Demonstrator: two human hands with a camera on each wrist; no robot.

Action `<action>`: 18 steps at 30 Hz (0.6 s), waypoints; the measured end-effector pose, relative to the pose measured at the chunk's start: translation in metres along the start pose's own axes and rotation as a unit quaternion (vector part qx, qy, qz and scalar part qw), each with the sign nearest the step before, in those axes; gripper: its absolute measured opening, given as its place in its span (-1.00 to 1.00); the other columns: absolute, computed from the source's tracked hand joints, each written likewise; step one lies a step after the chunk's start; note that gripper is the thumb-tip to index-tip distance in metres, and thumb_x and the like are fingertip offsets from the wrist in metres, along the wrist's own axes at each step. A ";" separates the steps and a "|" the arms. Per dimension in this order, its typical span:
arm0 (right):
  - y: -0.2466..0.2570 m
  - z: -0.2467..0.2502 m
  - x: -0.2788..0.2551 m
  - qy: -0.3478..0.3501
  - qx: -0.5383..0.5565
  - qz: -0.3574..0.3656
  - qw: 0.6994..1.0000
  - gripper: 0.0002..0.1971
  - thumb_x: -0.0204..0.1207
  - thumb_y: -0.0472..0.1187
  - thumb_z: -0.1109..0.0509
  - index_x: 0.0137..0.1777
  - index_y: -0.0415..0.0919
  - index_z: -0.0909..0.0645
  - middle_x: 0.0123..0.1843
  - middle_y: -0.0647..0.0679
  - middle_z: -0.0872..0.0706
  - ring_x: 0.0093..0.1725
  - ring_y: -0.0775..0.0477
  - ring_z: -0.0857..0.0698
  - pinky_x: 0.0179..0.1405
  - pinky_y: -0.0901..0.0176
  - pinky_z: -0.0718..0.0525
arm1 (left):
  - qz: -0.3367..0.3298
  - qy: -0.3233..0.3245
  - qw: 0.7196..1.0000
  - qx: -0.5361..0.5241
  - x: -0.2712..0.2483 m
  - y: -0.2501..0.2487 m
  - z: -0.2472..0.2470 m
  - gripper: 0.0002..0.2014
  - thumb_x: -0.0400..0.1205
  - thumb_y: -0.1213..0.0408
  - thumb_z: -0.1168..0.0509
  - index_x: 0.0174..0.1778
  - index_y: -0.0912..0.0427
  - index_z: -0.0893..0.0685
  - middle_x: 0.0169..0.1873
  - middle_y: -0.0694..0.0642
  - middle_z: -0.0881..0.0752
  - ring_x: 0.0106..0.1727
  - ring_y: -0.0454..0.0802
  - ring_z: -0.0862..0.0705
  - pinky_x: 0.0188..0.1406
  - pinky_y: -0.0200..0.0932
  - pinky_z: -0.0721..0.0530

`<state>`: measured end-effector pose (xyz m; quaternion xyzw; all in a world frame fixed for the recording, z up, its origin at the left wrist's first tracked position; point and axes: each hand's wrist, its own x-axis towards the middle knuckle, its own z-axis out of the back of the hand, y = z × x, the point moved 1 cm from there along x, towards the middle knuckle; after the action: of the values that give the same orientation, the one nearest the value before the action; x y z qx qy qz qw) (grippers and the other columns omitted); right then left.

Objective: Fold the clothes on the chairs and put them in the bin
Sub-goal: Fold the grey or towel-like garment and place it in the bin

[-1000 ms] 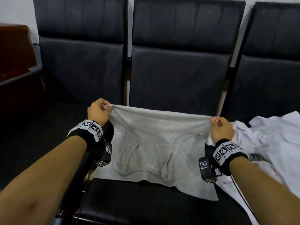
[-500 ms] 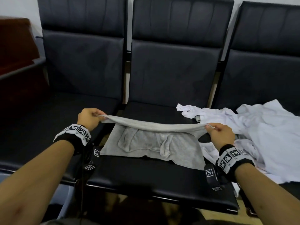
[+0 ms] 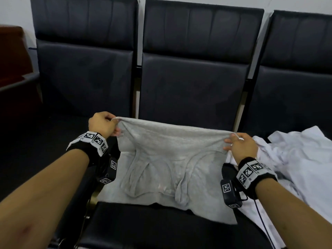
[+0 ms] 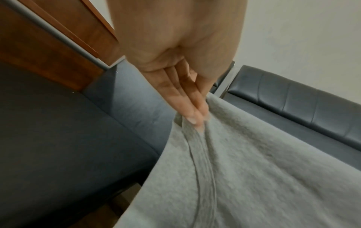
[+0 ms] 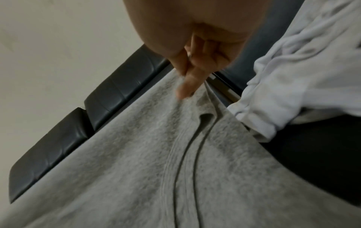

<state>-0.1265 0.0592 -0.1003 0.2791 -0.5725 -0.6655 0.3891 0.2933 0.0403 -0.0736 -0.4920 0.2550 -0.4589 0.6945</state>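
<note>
A grey tank top (image 3: 167, 159) hangs folded over above the middle chair's seat (image 3: 158, 229), its straps drooping toward me. My left hand (image 3: 105, 125) pinches its upper left corner, and my right hand (image 3: 239, 145) pinches the upper right corner, so the top edge is stretched between them. In the left wrist view my fingers (image 4: 187, 106) clamp the grey cloth (image 4: 244, 169) against the thumb. The right wrist view shows my fingers (image 5: 192, 80) pinching the grey fabric (image 5: 156, 162). No bin is in view.
A heap of white clothes (image 3: 294, 164) lies on the right chair, spilling toward the middle seat, also visible as white cloth (image 5: 302, 69). Three dark padded chairs stand in a row against a pale wall. A wooden cabinet (image 3: 12, 56) stands at far left.
Half a second ago the grey top was held low and forward over the seat; both hands have now raised it and drawn it back so it hangs between them again.
</note>
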 end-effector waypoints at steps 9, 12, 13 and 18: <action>-0.045 -0.051 0.041 0.118 -0.035 -0.103 0.987 -0.66 0.58 -0.28 -0.40 0.30 0.03 -0.57 0.04 -0.08 -0.75 -0.35 -0.06 -0.81 -0.44 0.26 -0.61 | 0.040 0.095 0.992 0.078 0.045 0.055 -0.078 -0.71 0.63 0.23 -0.32 0.27 0.11 -0.61 -0.13 0.17 -0.78 0.10 0.20 -0.72 0.10 0.18 -0.74; -0.044 -0.048 0.018 0.151 -0.065 -0.107 0.981 -0.82 0.58 -0.39 -0.31 0.04 -0.12 -0.64 -0.15 -0.13 -0.78 -0.54 0.06 -0.73 -0.64 0.39 -0.45 | 0.055 0.100 0.989 0.095 0.024 0.058 -0.063 -0.95 0.57 0.24 -0.34 -0.09 0.08 -0.69 -0.15 0.20 -0.78 -0.01 0.23 -0.75 0.01 0.18 -0.76; -0.041 -0.046 0.011 0.157 -0.075 -0.103 0.979 -0.82 0.58 -0.41 -0.28 -0.03 -0.15 -0.65 -0.18 -0.16 -0.78 -0.55 0.07 -0.72 -0.65 0.40 -0.44 | 0.061 0.105 0.988 0.093 0.015 0.055 -0.057 -0.95 0.56 0.26 -0.33 -0.17 0.08 -0.70 -0.17 0.19 -0.78 -0.05 0.23 -0.76 -0.02 0.18 -0.77; -0.017 -0.034 -0.050 0.240 -0.101 -0.114 0.959 -0.84 0.54 -0.46 -0.31 -0.16 -0.21 -0.63 -0.29 -0.14 -0.73 -0.53 0.05 -0.68 -0.62 0.36 -0.41 | 0.138 0.161 0.972 0.097 -0.056 0.031 -0.021 -0.94 0.61 0.44 -0.29 -0.14 0.29 -0.66 -0.12 0.31 -0.74 -0.18 0.16 -0.73 -0.07 0.12 -0.77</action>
<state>-0.0755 0.0830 -0.1268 0.4529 -0.3566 -0.6734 0.4629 0.2639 0.0833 -0.1156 -0.3023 0.3835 -0.4548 0.7448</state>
